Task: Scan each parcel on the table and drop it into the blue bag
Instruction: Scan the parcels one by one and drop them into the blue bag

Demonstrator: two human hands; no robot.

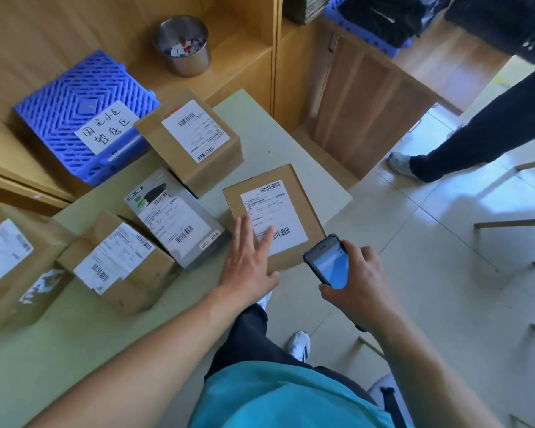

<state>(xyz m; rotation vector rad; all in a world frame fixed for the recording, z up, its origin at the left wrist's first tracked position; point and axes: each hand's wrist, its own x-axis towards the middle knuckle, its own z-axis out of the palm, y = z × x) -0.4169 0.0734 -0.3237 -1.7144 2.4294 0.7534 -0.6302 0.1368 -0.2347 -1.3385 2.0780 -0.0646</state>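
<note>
While flat on the pale green counter (74,350):
parcel (274,216): smooth brown cardboard, white label
left hand (247,264): splayed wide, resting on parcel
right hand (359,288): gripping dark rectangular scanner (329,262)

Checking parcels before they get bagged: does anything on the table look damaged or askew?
The box with layered labels looks crumpled, its stickers overlapping crookedly. The flat parcel under the left hand overhangs the table edge.

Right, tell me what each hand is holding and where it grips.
The right hand holds the handheld scanner around its lower body. The left hand holds nothing; it lies flat on the flat cardboard parcel.
</note>
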